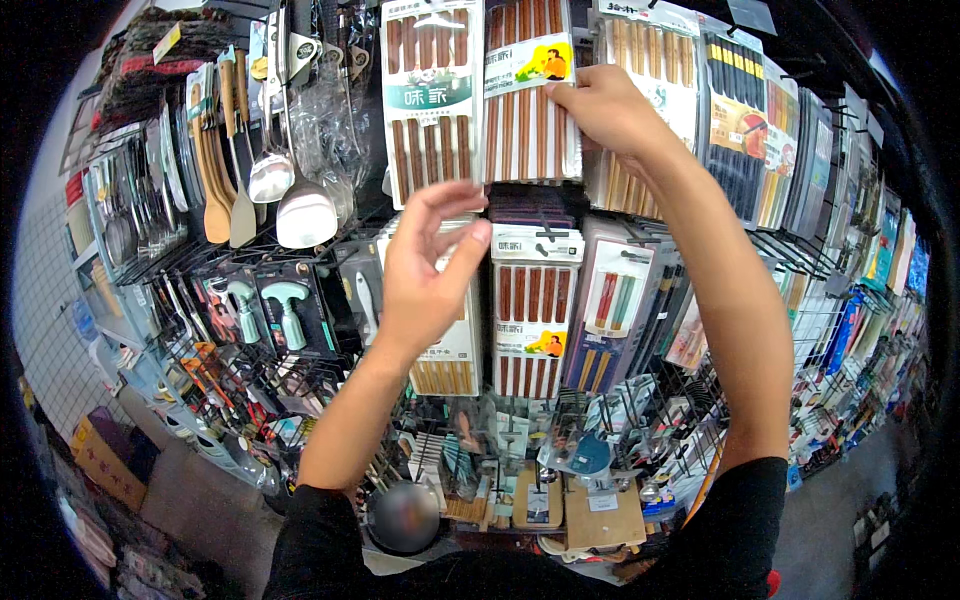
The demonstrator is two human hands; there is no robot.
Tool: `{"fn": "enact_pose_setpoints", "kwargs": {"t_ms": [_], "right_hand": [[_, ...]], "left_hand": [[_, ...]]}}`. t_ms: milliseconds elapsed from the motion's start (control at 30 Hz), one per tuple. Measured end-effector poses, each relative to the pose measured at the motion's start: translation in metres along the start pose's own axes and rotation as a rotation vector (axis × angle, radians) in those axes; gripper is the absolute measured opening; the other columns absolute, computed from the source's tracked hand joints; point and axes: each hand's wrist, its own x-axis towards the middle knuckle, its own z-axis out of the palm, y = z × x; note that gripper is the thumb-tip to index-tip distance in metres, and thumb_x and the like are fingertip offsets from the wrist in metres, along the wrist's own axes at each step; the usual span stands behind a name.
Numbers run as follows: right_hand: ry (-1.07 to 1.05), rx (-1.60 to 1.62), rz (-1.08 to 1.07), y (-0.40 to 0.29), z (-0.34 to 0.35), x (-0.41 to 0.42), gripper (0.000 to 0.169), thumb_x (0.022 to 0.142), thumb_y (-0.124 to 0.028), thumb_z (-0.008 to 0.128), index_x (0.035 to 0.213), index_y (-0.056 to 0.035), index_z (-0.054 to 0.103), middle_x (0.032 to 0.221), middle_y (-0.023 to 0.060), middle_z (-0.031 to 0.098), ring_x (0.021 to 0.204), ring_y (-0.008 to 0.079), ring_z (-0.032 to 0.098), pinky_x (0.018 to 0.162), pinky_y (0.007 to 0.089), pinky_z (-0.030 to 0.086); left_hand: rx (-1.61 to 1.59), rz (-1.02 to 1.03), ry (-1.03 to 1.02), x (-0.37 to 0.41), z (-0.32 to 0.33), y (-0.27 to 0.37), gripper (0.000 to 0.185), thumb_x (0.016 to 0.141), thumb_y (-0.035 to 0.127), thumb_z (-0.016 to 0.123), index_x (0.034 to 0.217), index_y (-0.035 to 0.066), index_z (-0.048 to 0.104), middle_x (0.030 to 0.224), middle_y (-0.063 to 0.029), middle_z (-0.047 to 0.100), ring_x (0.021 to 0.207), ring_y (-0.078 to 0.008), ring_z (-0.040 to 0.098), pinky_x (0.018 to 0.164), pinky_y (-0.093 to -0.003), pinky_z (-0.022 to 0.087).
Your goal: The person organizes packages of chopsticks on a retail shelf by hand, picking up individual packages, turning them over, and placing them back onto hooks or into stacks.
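Observation:
My right hand (619,112) grips the right edge of a pack of brown wooden chopsticks (525,135) on the upper row, with its thumb on the front. My left hand (435,262) is raised with fingers curled but apart, holding nothing, just below a pack of dark brown chopsticks with a green and white label (431,97). Behind that hand hangs a pack of light chopsticks (445,377). To its right, on the lower row, is a pack of reddish-brown chopsticks (534,300), beside a purple pack (600,330).
Metal and wooden spatulas (306,214) hang at the upper left, above green-handled tools (285,307). Black-tipped chopstick packs (735,127) hang at the right. Wire hooks jut out between rows. Cutting boards (604,517) and a round pan (405,517) are low down.

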Motion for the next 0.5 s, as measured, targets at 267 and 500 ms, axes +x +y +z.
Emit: {"fn": "enact_pose_setpoints", "kwargs": {"t_ms": [267,500], "right_hand": [[0.000,0.144,-0.093,-0.025,-0.040,-0.052,0.036,0.101,-0.030,0.064,0.108,0.0047,0.070,0.077,0.0032,0.066,0.064,0.0093,0.058,0.055,0.0281,0.046],[-0.047,0.347,-0.192,-0.009,-0.038,-0.112,0.031,0.101,-0.025,0.067,0.113,0.0029,0.067,0.077,-0.0011,0.066,0.063,0.0010,0.051,0.051,0.0230,0.039]], "left_hand": [[-0.006,-0.110,0.068,0.067,0.010,0.021,0.050,0.100,0.023,0.068,0.135,-0.008,0.052,0.129,-0.0180,0.064,0.118,-0.0195,0.062,0.097,-0.0318,0.052],[-0.083,-0.106,-0.012,0.045,0.017,0.034,0.033,0.096,0.013,0.074,0.121,-0.006,0.064,0.100,-0.0077,0.073,0.086,-0.0084,0.067,0.072,-0.0222,0.053]]}}
